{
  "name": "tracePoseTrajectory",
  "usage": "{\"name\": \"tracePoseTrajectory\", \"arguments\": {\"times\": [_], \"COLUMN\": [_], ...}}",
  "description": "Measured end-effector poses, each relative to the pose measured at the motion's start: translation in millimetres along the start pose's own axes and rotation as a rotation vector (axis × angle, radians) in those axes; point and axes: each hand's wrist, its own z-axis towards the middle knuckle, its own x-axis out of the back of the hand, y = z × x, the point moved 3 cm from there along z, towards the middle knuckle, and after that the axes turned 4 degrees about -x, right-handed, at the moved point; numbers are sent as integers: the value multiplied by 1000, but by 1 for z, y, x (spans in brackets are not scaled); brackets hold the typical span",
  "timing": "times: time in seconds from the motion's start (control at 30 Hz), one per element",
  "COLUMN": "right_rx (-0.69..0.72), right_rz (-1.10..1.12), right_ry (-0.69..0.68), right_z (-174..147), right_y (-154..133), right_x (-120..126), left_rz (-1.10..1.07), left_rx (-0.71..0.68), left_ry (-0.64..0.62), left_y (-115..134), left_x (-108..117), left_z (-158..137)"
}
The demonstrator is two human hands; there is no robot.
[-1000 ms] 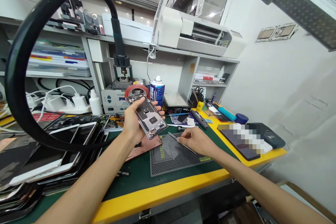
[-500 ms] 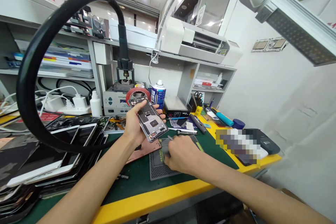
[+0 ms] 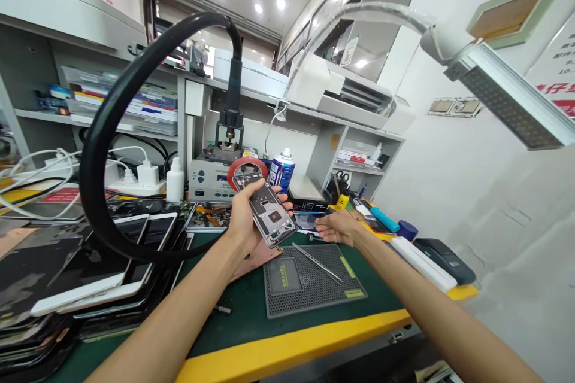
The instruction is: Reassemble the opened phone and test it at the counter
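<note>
My left hand (image 3: 246, 212) is wrapped around an opened phone (image 3: 271, 210), tilted so that its bare inside faces up. My right hand (image 3: 338, 227) is over the small tools at the back of the green mat. Its fingers are bent close together at the edge of a thin, clear-looking piece (image 3: 306, 222); what they pinch, if anything, is hidden. Metal tweezers (image 3: 317, 263) lie across a grey perforated work pad (image 3: 309, 299) in front of that hand. A pinkish-copper plate (image 3: 251, 263) lies partly beneath the phone.
Stacked phone and tablet screens (image 3: 90, 287) fill the left side. A thick black hose (image 3: 96, 108) arches over them from a grey station (image 3: 204, 179). A blue spray can (image 3: 281, 172), white bottle (image 3: 175, 181) and red tape roll (image 3: 240, 166) stand behind. A lamp (image 3: 507, 96) hangs at right.
My right hand has left the grey pad and moved back and right to the tools. The tweezers now lie on the pad. My left hand keeps holding the phone; the view has shifted.
</note>
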Motion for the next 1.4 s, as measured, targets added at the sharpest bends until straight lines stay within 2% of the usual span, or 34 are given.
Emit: {"name": "tracePoseTrajectory", "arguments": {"times": [0.17,0.33,0.57,0.7,0.8,0.87,1.0,1.1,1.2,1.33,1.4], "right_rx": [-69,-61,11,97,202,252,316,357,370,356,359], "right_rz": [226,267,48,-181,-369,-502,-745,-850,-900,-900,-893], "right_ry": [24,74,170,235,275,202,-96,-142,-63,180,208], "right_z": [30,38,36,25,5,-13,-50,-65,-58,-27,-13], "right_y": [5,-2,-11,-18,-21,-18,-1,10,10,-4,-10], "right_x": [-16,-28,-46,-34,-18,-12,-20,-25,-8,42,59], "left_rz": [-24,-35,-29,-26,-30,-30,-16,-1,8,17,26], "left_rx": [-20,-26,-24,-29,-28,-28,-38,-44,-44,-44,-45], "left_ry": [-8,-23,-33,-42,-49,-54,-56,-51,-52,-66,-73], "left_y": [2,2,2,2,2,3,3,4,4,3,2], "left_x": [2,-1,-5,-5,-5,-6,-7,-7,-7,-7,-8], "left_z": [1,0,-3,-4,-5,-5,-6,-6,-6,-5,-6]}}
